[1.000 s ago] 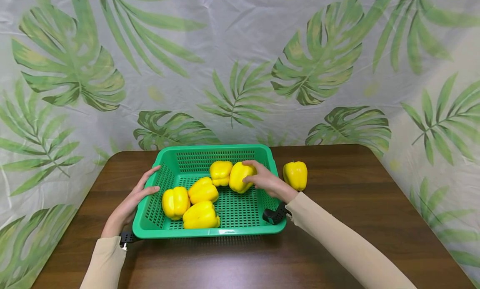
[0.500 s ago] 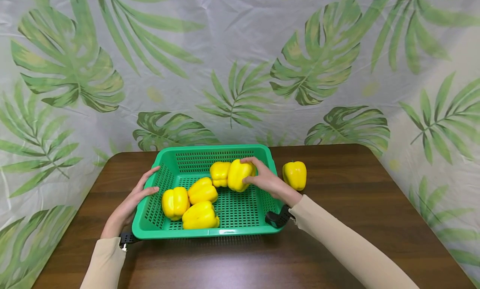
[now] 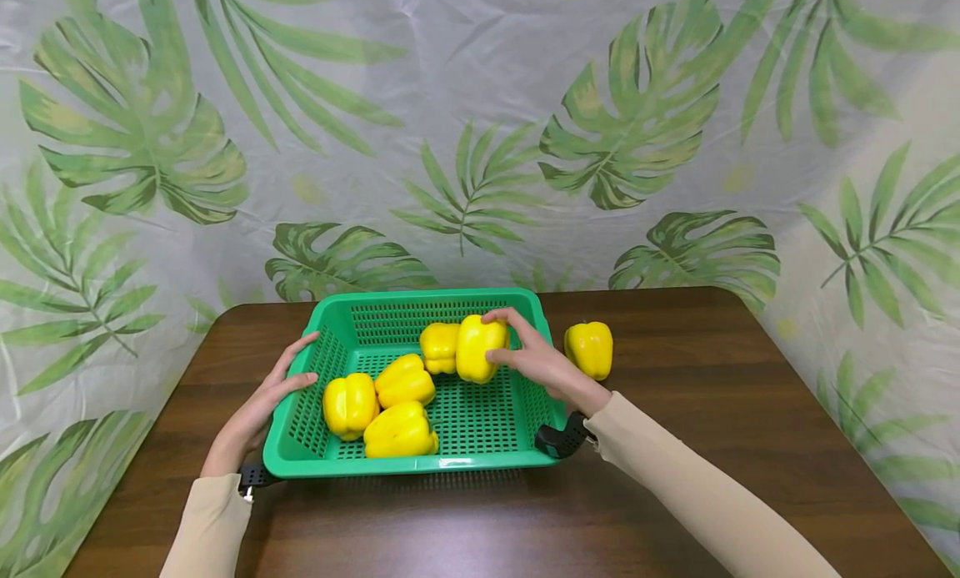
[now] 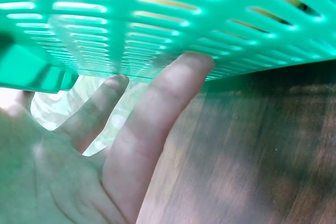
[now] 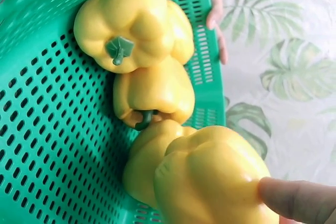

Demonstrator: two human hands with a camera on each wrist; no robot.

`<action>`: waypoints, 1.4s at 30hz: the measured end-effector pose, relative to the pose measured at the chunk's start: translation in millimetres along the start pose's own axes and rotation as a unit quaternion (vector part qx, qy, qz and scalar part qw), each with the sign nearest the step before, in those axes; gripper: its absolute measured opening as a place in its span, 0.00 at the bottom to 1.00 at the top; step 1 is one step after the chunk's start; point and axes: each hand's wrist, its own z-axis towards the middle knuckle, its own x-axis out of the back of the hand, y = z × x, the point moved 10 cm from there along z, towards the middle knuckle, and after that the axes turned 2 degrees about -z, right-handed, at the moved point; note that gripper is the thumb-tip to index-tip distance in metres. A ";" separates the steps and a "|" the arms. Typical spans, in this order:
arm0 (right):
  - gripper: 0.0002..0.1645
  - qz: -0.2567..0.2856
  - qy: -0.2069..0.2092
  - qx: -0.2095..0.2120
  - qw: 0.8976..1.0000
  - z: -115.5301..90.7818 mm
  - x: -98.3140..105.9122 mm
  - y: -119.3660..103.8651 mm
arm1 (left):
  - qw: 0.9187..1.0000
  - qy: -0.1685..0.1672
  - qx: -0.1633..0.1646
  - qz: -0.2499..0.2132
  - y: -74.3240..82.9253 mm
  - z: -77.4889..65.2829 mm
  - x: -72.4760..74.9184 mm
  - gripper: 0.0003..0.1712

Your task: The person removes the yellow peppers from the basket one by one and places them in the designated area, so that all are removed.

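My right hand [image 3: 534, 357] grips a yellow bell pepper [image 3: 477, 349] over the right half of the green basket [image 3: 420, 466]. Thumb and fingers lie around the pepper's right side, its top leaning slightly right. In the right wrist view this bell pepper [image 5: 215, 177] overlaps another yellow pepper [image 5: 142, 163] behind it. My left hand [image 3: 258, 399] holds the basket's left rim, thumb and a fingertip over the edge. Seen from the left wrist, other fingers [image 4: 152, 124] reach under the rim against the slotted outer wall.
Several more yellow peppers [image 3: 401, 430] lie in the basket's left and back middle. One yellow pepper [image 3: 589, 350] stands outside, close to the basket's right wall, on the brown wooden table [image 3: 712, 378]. A leaf-patterned cloth [image 3: 480, 86] hangs behind.
My right hand has lifted the bell pepper slightly and shifted it a little left, toward the pepper beside it. The left hand stays on the rim.
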 end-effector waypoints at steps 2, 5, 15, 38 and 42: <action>0.28 0.003 -0.003 0.000 1.000 -0.3 0.4 0.1 | 1.000 0.000 -0.001 0.000 0.2 0.0 -0.2 0.36; 0.29 0.011 -0.003 -0.004 1.000 -1.8 1.8 -0.8 | 1.000 -0.001 -0.004 0.001 1.0 0.0 -0.8 0.36; 0.30 0.043 -0.019 0.015 0.999 -8.2 6.3 -9.1 | 1.000 -0.001 -0.003 -0.003 1.5 -0.4 -1.5 0.36; 0.30 0.114 -0.009 0.039 0.993 -20.7 32.1 -14.9 | 1.000 -0.002 -0.007 -0.008 2.2 -1.0 -3.0 0.36; 0.31 0.104 -0.003 0.037 0.994 -23.7 39.6 -14.6 | 1.000 -0.003 -0.007 -0.008 3.0 -1.1 -3.6 0.36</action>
